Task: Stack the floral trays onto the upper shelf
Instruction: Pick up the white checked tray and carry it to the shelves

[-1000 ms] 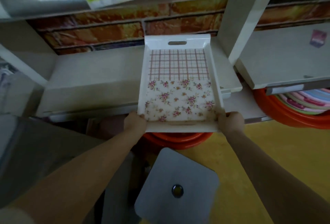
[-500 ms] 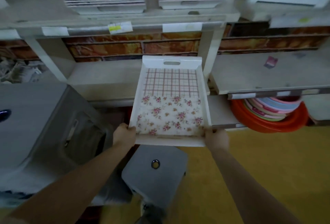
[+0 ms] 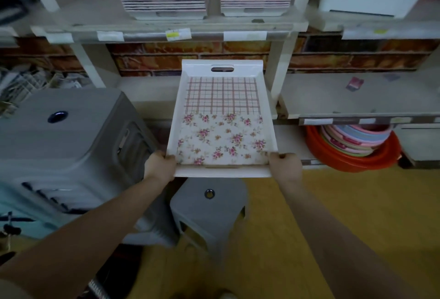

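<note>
Facing shelves (image 3: 142, 35), left fingers (image 3: 166, 158) and right fingers (image 3: 278, 156) clasp floral tray (image 3: 221, 117) pointing lengthwise away.

One head-worn wide-angle camera looks forward and down, close over both forearms, facing the shelves (image 3: 166, 34) ahead.

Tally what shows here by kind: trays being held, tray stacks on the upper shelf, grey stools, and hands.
Held floral tray: 1
Tray stacks on the upper shelf: 2
Grey stools: 2
Hands, left hand and right hand, both gripping the tray: 2
Total: 7
</note>
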Available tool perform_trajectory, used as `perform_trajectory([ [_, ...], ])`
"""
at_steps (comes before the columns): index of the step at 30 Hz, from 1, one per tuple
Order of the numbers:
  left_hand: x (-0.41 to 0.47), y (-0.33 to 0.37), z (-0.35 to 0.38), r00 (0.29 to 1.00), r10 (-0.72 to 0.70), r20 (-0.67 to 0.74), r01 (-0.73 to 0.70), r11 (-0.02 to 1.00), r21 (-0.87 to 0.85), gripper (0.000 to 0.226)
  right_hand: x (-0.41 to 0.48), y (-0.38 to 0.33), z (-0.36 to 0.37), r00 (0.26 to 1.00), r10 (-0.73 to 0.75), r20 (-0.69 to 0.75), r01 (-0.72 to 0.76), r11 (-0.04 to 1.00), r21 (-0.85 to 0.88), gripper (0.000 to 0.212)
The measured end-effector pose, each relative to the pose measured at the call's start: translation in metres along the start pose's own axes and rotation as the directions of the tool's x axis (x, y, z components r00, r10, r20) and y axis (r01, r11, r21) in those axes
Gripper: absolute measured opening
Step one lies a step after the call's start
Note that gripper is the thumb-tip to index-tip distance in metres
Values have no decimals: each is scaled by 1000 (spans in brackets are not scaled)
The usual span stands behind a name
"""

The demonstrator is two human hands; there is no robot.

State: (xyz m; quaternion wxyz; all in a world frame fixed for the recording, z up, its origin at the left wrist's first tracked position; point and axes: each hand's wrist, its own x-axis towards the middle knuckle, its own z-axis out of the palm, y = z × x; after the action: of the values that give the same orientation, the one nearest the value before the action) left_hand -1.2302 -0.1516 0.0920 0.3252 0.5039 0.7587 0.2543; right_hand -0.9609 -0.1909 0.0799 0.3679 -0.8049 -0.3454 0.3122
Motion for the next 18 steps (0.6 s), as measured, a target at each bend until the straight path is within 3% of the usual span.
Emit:
perform_trajectory([
  [6, -5, -21, -34, 999, 32, 5, -31, 999, -44, 17, -41, -18, 11, 997, -76, -19, 77, 997, 29, 43],
  [14, 5, -54, -99, 992, 125, -29, -127, 991, -52, 14, -100, -49, 50, 985, -141, -96, 150, 985, 89, 31],
  [18, 22, -58, -137, 986, 159, -48, -163, 982, -96, 16, -116, -74, 73, 976, -163, -144, 177, 980, 94, 36],
])
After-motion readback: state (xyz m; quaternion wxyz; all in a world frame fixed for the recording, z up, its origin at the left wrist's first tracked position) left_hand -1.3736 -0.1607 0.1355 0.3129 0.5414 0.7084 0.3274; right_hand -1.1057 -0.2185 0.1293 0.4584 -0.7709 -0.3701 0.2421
